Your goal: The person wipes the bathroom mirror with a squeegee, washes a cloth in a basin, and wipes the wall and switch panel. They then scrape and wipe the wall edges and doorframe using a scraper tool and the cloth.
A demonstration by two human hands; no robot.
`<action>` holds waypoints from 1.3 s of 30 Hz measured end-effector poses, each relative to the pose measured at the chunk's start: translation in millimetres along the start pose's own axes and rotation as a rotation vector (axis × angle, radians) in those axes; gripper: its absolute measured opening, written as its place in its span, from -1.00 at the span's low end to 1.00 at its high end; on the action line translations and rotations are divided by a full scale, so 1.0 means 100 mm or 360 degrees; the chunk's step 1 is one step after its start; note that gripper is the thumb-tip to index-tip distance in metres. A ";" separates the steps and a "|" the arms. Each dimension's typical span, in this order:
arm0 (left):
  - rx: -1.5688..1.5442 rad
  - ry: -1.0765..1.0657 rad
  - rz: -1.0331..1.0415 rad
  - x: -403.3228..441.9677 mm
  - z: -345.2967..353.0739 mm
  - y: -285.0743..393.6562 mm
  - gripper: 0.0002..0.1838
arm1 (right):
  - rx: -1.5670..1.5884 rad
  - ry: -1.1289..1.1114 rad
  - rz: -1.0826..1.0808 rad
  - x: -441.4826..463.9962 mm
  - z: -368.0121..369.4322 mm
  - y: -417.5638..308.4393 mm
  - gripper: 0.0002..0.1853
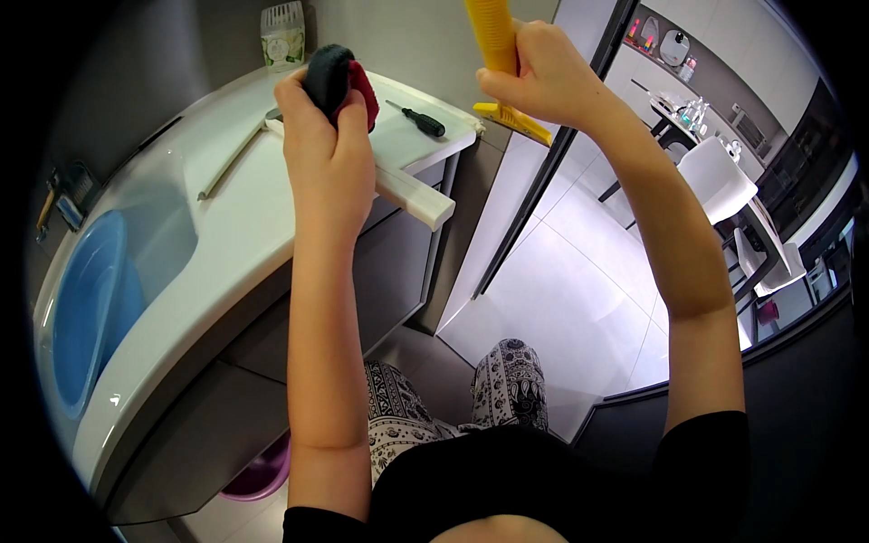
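Observation:
My left hand [328, 154] is closed round a soft dark grey and red cloth-like bundle [328, 80], above the white counter [244, 181]. Just past that wrist, a pale bar [415, 197] sticks out beyond the counter edge; my hand and forearm hide part of it. Raised on the right, my right hand [543, 77] grips the thick yellow handle [493, 36] of a tool, whose upper end leaves the view. Below the fist shows a flat yellow piece [514, 122]; whether it joins the handle is hidden. A black-handled screwdriver [423, 121] lies on the counter between my hands.
A thin pale strip [233, 161] rests on the counter at left. In the basin recess stands a blue tub [90, 308]. A patterned container [283, 38] is at the back, and a purple bucket [261, 475] below. A glass door frame [552, 163] stands on my right.

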State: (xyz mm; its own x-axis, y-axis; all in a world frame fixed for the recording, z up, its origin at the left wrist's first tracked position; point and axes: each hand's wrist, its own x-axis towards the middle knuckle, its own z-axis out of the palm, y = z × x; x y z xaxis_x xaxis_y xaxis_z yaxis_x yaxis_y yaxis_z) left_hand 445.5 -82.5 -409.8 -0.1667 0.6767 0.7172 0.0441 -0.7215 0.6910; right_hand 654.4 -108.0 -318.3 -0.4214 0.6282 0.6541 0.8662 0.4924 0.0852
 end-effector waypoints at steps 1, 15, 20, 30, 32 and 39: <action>0.0000 0.0002 0.0000 0.00 0.00 -0.01 -0.66 | -0.0008 0.0023 -0.0033 0.00 0.01 0.01 -0.64; 0.0003 -0.0007 0.0042 0.01 0.00 -0.03 -0.66 | 0.0002 -0.0037 0.0038 0.01 0.00 -0.01 -0.63; 0.0008 -0.0009 0.0009 0.00 0.00 0.00 -0.66 | -0.0019 -0.0032 0.0059 0.01 -0.01 -0.02 -0.62; -0.0013 -0.0014 0.0004 0.01 0.00 -0.03 -0.65 | 0.0001 -0.0060 0.0033 0.01 0.00 0.00 -0.67; 0.0011 -0.0010 0.0024 0.00 0.00 -0.02 -0.65 | 0.0010 -0.0071 0.0009 0.01 -0.02 0.01 -0.69; -0.0164 0.0560 0.0221 0.00 0.02 -0.02 -0.59 | 0.0466 0.0451 0.0336 0.03 -0.38 -0.26 -0.75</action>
State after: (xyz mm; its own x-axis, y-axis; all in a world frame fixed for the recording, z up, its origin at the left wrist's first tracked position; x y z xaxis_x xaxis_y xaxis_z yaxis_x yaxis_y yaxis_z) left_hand 447.6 -80.8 -410.9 -0.4944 0.4927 0.7161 -0.0059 -0.8257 0.5640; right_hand 640.7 -141.7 -290.1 -0.1184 0.5633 0.8177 0.7956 0.5465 -0.2613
